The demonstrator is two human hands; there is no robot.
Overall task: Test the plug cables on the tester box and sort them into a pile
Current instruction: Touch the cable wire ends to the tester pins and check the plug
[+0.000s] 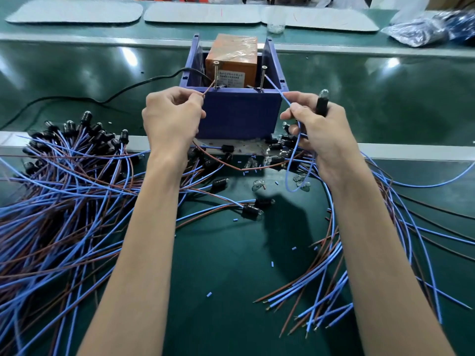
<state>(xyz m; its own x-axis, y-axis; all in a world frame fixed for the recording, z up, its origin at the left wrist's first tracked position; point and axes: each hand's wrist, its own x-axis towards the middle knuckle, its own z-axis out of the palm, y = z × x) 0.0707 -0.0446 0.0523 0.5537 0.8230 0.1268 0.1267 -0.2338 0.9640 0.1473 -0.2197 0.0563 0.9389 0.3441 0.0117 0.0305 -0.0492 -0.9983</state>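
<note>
**While its two wires meet the screws, one plug cable (321,110) is held in both hands**

As I stand by the desk (231,265), the person has both arms stretched toward the blue tester box (239,114), which stands at the far edge with an orange block (231,57) inside it. Two long screws rise from its front wall.

The left hand (172,116) pinches the brown wire (209,88) between thumb and fingertips, and the bare tip lies against the left screw (216,74). The right hand (321,129) curls round the cable's black plug body, with the clear bulb (323,93) poking up above the fingers. The same hand pinches the blue wire (276,88), whose end reaches the right screw (263,77). Slack from both wires droops in loops below the hands, just in front of the box. Whether the bulb glows, I cannot tell.

To the left lies a big pile (64,181) of cables, black plugs at the far side and blue and brown wires fanned toward the person. A smaller bunch (359,265) lies to the right, partly under the right forearm. Loose bulbs (257,186) and blue insulation snippets (209,294) are scattered between the arms. A black power cord (77,98) runs from the box off to the left.
</note>
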